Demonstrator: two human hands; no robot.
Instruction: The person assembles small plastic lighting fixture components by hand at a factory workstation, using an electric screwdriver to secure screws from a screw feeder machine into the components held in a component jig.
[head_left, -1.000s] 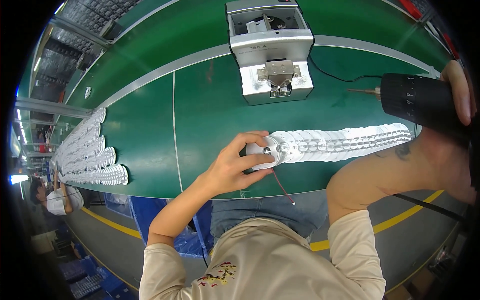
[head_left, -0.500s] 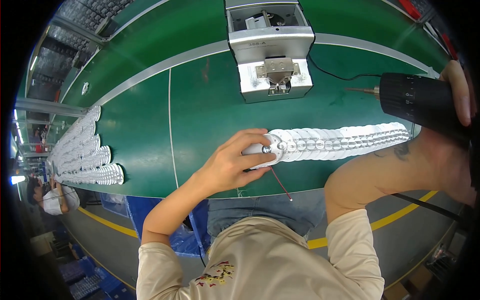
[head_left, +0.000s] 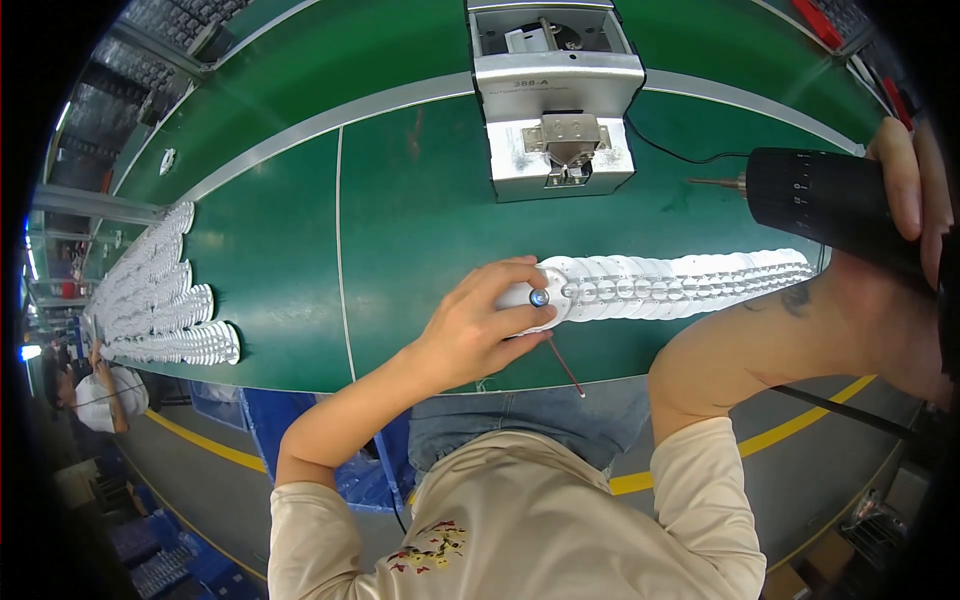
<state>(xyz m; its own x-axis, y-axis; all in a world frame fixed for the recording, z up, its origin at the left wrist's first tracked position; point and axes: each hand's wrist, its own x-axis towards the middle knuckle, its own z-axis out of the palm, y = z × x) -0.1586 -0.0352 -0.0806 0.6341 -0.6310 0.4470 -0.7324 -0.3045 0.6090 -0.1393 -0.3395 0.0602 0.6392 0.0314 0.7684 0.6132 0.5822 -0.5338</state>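
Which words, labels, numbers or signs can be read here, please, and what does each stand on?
Silver machine: a short dark marking on its front is legible, but I won't copy it.
Same machine: the line beneath is too small to read.
Black driver: pale scale marks around its collar, too small to read reliably.

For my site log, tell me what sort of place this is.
Probably a factory assembly line: a long green workbench, rows of overlapping white discs and a black power screwdriver suggest it.

On the bench [head_left: 420, 220], a machine [head_left: 562, 90] behind the disc row [head_left: 680, 287] — other disc rows [head_left: 165, 310] far left.
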